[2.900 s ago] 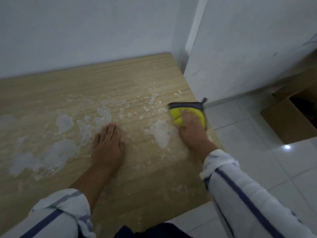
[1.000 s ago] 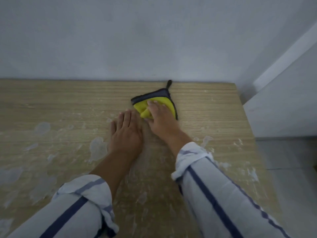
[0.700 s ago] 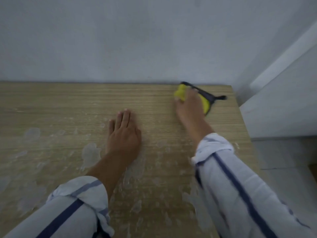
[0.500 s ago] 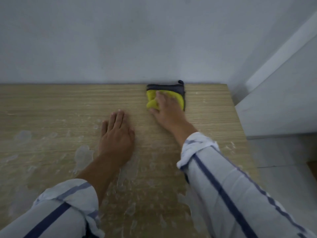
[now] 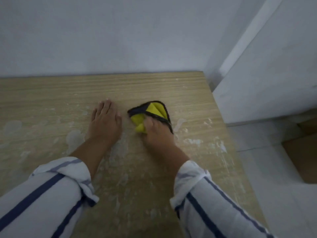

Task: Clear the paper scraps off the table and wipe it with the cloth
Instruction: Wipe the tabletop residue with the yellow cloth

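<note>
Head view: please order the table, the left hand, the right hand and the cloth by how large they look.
1. table
2. left hand and right hand, alike
3. cloth, smallest as visible; the right hand covers part

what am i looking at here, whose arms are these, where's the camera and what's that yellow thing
There is no machine here. These are a person's two bare arms in striped sleeves. The one picture comes from a wide-angle camera worn on the person's head, looking forward and down, so the arms enter from the bottom edge. The surface is a wooden table set against a grey wall. The left hand lies flat on the table with its fingers straight, holding nothing. The right hand grips a yellow cloth with a dark edge, bunched against the tabletop. Whitish smears and bits are scattered over the wood around both hands. The picture is too blurred to tell whether they are paper or residue.
</note>
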Tool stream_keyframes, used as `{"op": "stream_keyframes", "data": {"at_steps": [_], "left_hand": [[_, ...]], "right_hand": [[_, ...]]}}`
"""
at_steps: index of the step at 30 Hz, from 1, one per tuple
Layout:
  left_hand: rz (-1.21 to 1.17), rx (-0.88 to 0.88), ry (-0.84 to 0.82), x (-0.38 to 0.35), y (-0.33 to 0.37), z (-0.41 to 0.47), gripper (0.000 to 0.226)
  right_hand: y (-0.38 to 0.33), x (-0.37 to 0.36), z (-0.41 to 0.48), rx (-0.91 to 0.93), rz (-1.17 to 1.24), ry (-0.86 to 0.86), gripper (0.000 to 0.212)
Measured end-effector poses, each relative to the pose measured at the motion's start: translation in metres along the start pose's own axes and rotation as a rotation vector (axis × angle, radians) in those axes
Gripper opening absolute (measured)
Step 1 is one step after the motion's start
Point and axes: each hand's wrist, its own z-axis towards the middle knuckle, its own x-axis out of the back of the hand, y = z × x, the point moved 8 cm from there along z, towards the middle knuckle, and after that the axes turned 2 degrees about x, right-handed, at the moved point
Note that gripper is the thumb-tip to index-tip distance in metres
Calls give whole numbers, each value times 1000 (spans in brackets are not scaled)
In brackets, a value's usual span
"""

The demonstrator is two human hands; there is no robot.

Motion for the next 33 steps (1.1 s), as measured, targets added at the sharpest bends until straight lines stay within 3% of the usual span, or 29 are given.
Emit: {"op": "stream_keyframes", "data": {"at_steps": [3,6,8,9,11,14,15,17,20,23,26,28,31,33], "left_hand": [[40,-35,-58,-1,-3,-31,54],[36,-45,-61,1,-11,-72,54],[35,-15,-54,3,-20,-95,54],[38,11,-54,3,-25,-104,55],[57,62,-48,4,-34,-121,57],[56,102,-29,6,-43,-142,56],[48,112,-34,6,-46,-147,55],[55,122,-47,6,-51,-154,56],[77,105,-65,6,-52,-158,59],[90,89,-96,3,-50,-160,60],[87,56,-110,1,-41,-164,59],[76,30,-108,-2,-31,-166,58],[55,5,-119,-7,-13,-167,58],[55,-23,-131,-10,-2,-168,58]], "right_hand": [[47,39,-40,-100,-49,138,16],[120,75,-74,-503,-92,200,28],[118,75,-79,-679,43,255,37],[96,68,-71,-675,181,293,35],[24,41,-45,-460,319,283,33],[-89,-30,-35,-18,247,-34,50],[-104,-46,-41,55,185,-112,54],[-90,-49,-39,56,107,-111,58],[-14,-25,-50,-232,18,-86,64],[70,36,-91,-607,-25,106,58],[79,54,-113,-763,-59,201,55],[39,33,-108,-596,5,186,63],[-40,-21,-122,-146,25,-54,64],[-25,-10,-136,-115,-7,-33,64]]}}
